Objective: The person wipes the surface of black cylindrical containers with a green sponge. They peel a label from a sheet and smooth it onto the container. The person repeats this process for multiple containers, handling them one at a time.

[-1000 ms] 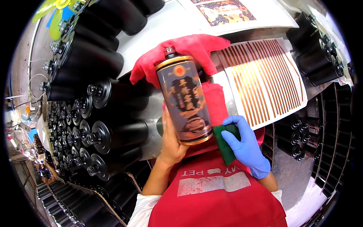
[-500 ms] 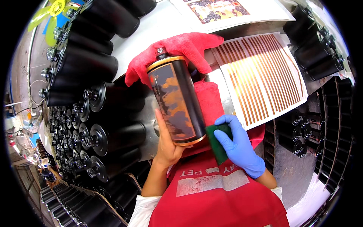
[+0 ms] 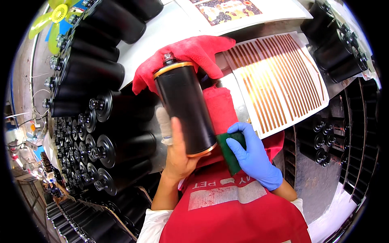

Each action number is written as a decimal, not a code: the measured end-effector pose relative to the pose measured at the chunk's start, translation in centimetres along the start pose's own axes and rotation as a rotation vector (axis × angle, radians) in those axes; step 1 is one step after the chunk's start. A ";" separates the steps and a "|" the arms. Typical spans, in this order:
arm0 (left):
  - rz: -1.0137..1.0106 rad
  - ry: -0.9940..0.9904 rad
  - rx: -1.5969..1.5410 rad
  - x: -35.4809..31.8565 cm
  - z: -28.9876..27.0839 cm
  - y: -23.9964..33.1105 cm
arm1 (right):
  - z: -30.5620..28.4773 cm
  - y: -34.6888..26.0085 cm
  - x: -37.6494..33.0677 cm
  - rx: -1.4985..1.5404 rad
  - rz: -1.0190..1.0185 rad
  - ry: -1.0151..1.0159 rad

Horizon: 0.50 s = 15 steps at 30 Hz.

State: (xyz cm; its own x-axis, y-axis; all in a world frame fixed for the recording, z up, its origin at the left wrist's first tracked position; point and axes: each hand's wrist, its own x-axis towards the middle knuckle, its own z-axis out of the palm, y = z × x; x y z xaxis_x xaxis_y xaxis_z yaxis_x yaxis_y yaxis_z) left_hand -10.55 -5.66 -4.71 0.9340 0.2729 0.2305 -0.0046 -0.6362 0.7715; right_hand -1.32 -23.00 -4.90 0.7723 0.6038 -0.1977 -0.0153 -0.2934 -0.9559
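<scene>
My left hand (image 3: 181, 156) is bare and closed around the lower end of a black cylindrical bottle (image 3: 184, 107). The bottle leans with its clear neck away from me, and a gold band runs round each end. Plain black surface faces up. A pale wrapped shape (image 3: 164, 124) shows beside my left fingers; whether it covers a finger I cannot tell. In a blue glove, my right hand (image 3: 254, 156) pinches a dark green scouring pad (image 3: 230, 156), whose edge is at the bottle's lower right side. The neck end lies over a red cloth (image 3: 192, 46).
A sheet of thin copper-coloured strips (image 3: 279, 81) lies to the right. Black bottles (image 3: 87, 77) crowd the left, and more (image 3: 342, 52) stand at the far right. A printed sheet (image 3: 229, 10) lies at the back. Racks (image 3: 326, 139) hold others at right.
The bottle has turned about its long axis: the patterned grey and orange panel has gone out of sight and plain black faces up. The pale wrapped shape has appeared beside my left fingers.
</scene>
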 end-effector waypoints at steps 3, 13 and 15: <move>-0.116 -0.001 -0.204 -1.1 0.2 -1.4 | -0.2 0.8 0.2 -0.036 -0.028 0.035; 0.102 -0.048 0.418 0.8 -0.4 1.5 | 0.7 -2.3 -0.3 0.002 -0.069 -0.002; -0.047 -0.025 0.064 -0.6 -0.2 0.2 | 0.3 -0.7 0.0 0.047 0.003 -0.001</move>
State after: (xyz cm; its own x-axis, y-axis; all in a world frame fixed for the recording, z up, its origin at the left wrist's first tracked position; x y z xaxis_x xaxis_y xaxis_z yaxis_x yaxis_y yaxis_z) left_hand -11.14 -5.83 -4.57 0.9413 0.2862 0.1792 0.0619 -0.6680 0.7415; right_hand -1.48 -22.54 -4.34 0.7716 0.6036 -0.2005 -0.0476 -0.2596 -0.9645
